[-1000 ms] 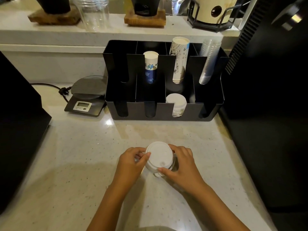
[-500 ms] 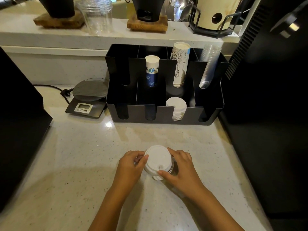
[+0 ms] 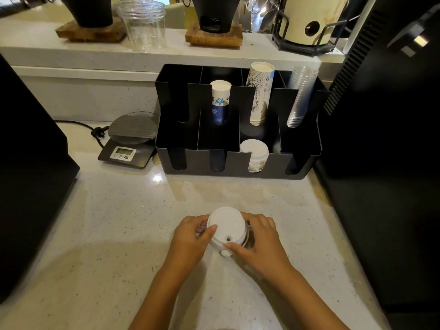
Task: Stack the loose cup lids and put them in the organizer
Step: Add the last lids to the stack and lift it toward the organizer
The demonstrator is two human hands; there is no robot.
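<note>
Seen from the head camera, looking down on a pale speckled counter (image 3: 114,234): a stack of white cup lids (image 3: 226,228) gathered up near the front edge, well short of the black organizer (image 3: 238,167) at the back; left hand (image 3: 190,239) cupped round the stack's left side, thumb laid across the top lid's rim; right hand (image 3: 258,241) curled round the right side, thumb pressed against the lower edge near the sip hole; both grips closed on the stack, neither splayed open, fingers on the far side mostly hidden; impossible to tell whether the stack rests on the counter or hangs just above it. Stacking apparently done or nearly so, with no loose lids visible elsewhere on the counter; transfer to the organizer not yet made. In the organizer, an earlier pile of white lids (image 3: 254,151) already seated in the third front compartment from the left; other front compartments dark and seemingly vacant; behind, a short printed paper cup stack (image 3: 220,101), a taller paper cup stack (image 3: 260,91) and a sleeve of clear plastic cups (image 3: 301,96). Left of the organizer, a small digital scale (image 3: 131,139) with its cord trailing off. Remaining, by all appearances: lifting the held stack forward and lowering it into a front slot, likely atop or beside the seated lids.
</note>
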